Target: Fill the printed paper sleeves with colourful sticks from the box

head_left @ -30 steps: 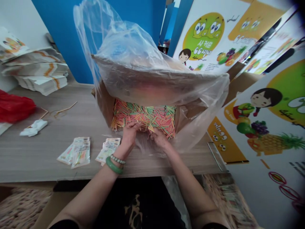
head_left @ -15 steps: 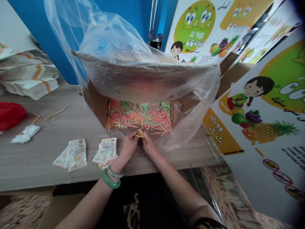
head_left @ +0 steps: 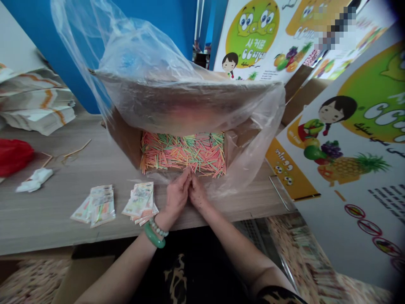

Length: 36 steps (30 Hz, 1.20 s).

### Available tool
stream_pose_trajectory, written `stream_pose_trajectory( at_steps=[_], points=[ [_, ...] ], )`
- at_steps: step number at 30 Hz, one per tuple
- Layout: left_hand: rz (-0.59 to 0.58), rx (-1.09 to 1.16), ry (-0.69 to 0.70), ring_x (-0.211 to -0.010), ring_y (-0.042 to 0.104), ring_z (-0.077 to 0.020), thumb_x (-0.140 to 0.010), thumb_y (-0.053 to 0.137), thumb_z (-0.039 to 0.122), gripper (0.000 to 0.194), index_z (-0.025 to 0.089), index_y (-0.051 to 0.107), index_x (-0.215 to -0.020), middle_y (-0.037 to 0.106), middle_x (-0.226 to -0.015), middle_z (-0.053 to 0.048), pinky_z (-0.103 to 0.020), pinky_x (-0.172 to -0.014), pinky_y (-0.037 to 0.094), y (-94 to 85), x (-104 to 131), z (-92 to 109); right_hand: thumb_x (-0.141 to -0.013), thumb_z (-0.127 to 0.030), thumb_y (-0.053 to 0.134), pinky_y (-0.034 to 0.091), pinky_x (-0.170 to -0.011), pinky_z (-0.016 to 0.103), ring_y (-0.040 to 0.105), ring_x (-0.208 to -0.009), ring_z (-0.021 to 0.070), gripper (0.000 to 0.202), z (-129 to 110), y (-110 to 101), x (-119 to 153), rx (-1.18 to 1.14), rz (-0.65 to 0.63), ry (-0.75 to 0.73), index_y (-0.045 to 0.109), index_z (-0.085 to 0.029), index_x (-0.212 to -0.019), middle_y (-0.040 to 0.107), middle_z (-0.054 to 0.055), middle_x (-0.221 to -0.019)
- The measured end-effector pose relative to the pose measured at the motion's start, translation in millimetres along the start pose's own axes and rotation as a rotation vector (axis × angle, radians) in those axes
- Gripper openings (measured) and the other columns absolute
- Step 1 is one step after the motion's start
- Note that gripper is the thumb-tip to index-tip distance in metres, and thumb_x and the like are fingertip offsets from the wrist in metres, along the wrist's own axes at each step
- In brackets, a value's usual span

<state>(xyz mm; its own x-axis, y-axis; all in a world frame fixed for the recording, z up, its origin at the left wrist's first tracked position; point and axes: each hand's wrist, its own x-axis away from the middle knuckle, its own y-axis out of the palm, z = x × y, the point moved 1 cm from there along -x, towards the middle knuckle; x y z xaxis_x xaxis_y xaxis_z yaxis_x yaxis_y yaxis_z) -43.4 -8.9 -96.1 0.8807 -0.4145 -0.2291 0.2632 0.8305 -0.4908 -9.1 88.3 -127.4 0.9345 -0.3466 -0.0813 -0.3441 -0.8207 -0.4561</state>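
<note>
the thin, straight pink, green and pale orange sticks are lying in a loose, criss-crossing heap inside the brown cardboard box, with a clear plastic liner draping over its sides. they are looking very light and stiff, probably brittle, so a hard squeeze or a bend would likely be snapping them; being so slim, they may also be sliding past one another in a bunch. a soft pinch around the middle of a few lined-up sticks is seeming the safest hold, sparing the ends. the left hand and the right hand are meeting at the near edge of the heap, their fingers drawing in narrow and touching; the hands are hiding whatever is between them, so i cannot tell whether any sticks are being held. the heap is lying just beyond the fingertips, spreading to both sides, while white printed packets are resting on the grey-brown wood-grain tabletop left of the left hand.
</note>
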Motion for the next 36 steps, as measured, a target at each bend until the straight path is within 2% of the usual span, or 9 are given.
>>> stream_pose_trajectory(
  at_steps=[4, 10, 15, 19, 23, 26, 30, 32, 36],
  points=[
    [-0.006, -0.091, -0.018, -0.105, 0.070, -0.0245, -0.094, 0.053, 0.021, 0.027, 0.022, 0.073, -0.112, 0.076, -0.112, -0.008, -0.039, -0.099, 0.052, 1.5, 7.4, 0.4, -0.090, -0.026, 0.047, 0.050, -0.088, 0.038, 0.063, -0.099, 0.0264, 0.017, -2.5, 0.3, 0.7, 0.079, -0.026, 0.013, 0.061, -0.023, -0.100, 0.070, 0.011, -0.102],
    [0.061, -0.050, -0.063, -0.112, 0.067, -0.0244, -0.095, 0.052, 0.026, 0.036, 0.019, 0.064, -0.128, 0.072, -0.124, -0.010, -0.038, -0.098, 0.053, -15.1, 9.5, -4.6, -0.086, -0.032, 0.048, 0.047, -0.075, 0.031, 0.057, -0.075, 0.0185, 0.010, 9.2, -17.4, -3.4, -0.249, 0.115, 0.023, 0.053, -0.024, -0.083, 0.062, 0.001, -0.077],
    [-0.345, -0.425, 0.072, -0.119, 0.062, -0.0285, -0.086, 0.047, 0.005, 0.036, 0.017, 0.075, -0.105, 0.072, -0.121, -0.011, -0.043, -0.105, 0.048, -31.1, 20.0, -12.7, -0.077, -0.032, 0.058, 0.046, -0.075, 0.030, 0.057, -0.075, 0.0170, 0.014, 20.6, -37.8, -2.1, -0.370, 0.166, 0.053, 0.055, -0.023, -0.087, 0.062, -0.001, -0.077],
    [-0.433, -0.592, 0.121, -0.118, 0.061, -0.0303, -0.085, 0.042, 0.000, 0.039, 0.013, 0.075, -0.101, 0.069, -0.126, -0.015, -0.048, -0.106, 0.045, -33.7, 29.1, -7.5, -0.078, -0.032, 0.056, 0.045, -0.075, 0.030, 0.059, -0.076, 0.0175, 0.016, 20.9, -38.9, 0.7, -0.317, 0.148, 0.046, 0.056, -0.023, -0.091, 0.063, -0.001, -0.077],
    [-0.345, -0.575, 0.115, -0.106, 0.066, -0.0268, -0.091, 0.045, 0.006, 0.033, 0.015, 0.075, -0.101, 0.071, -0.121, -0.014, -0.042, -0.098, 0.049, -46.9, 33.0, 2.4, -0.082, -0.032, 0.048, 0.044, -0.076, 0.032, 0.058, -0.076, 0.0187, 0.012, 19.7, -38.6, 3.9, -0.169, 0.099, -0.058, 0.057, -0.023, -0.081, 0.062, 0.000, -0.075],
    [-0.198, -0.568, 0.075, -0.095, 0.067, -0.0244, -0.096, 0.047, 0.016, 0.028, 0.017, 0.075, -0.094, 0.073, -0.103, -0.012, -0.036, -0.086, 0.049, -77.6, 41.9, -0.8, -0.082, -0.035, 0.050, 0.045, -0.074, 0.034, 0.058, -0.075, 0.0197, 0.014, 23.7, -40.5, 4.9, -0.138, 0.100, -0.073, 0.058, -0.023, -0.082, 0.062, 0.001, -0.076],
    [0.092, -0.608, -0.254, -0.085, 0.065, -0.0226, -0.095, 0.051, 0.024, 0.024, 0.019, 0.074, -0.092, 0.071, -0.094, -0.009, -0.033, -0.077, 0.047, -131.4, 61.6, -22.9, -0.086, -0.037, 0.050, 0.045, -0.076, 0.036, 0.060, -0.077, 0.0214, 0.023, 25.4, -39.3, 3.6, -0.126, 0.111, -0.071, 0.058, -0.021, -0.101, 0.065, 0.001, -0.075],
    [0.153, -0.580, -0.399, -0.086, 0.064, -0.0225, -0.094, 0.053, 0.025, 0.022, 0.019, 0.074, -0.094, 0.070, -0.095, -0.009, -0.032, -0.076, 0.046, -149.9, 68.3, -32.6, -0.087, -0.036, 0.050, 0.045, -0.077, 0.036, 0.061, -0.079, 0.0215, 0.025, 21.0, -37.6, 5.8, -0.094, 0.060, -0.115, 0.059, -0.021, -0.104, 0.066, 0.002, -0.077],
    [0.154, -0.560, -0.477, -0.091, 0.065, -0.0232, -0.095, 0.052, 0.029, 0.023, 0.019, 0.072, -0.100, 0.070, -0.103, -0.009, -0.032, -0.077, 0.045, -157.7, 65.7, -35.4, -0.090, -0.035, 0.047, 0.044, -0.072, 0.033, 0.059, -0.076, 0.0202, 0.018, 13.4, -37.0, 12.6, -0.033, -0.028, -0.126, 0.059, -0.023, -0.086, 0.066, 0.002, -0.078]
  ],
)
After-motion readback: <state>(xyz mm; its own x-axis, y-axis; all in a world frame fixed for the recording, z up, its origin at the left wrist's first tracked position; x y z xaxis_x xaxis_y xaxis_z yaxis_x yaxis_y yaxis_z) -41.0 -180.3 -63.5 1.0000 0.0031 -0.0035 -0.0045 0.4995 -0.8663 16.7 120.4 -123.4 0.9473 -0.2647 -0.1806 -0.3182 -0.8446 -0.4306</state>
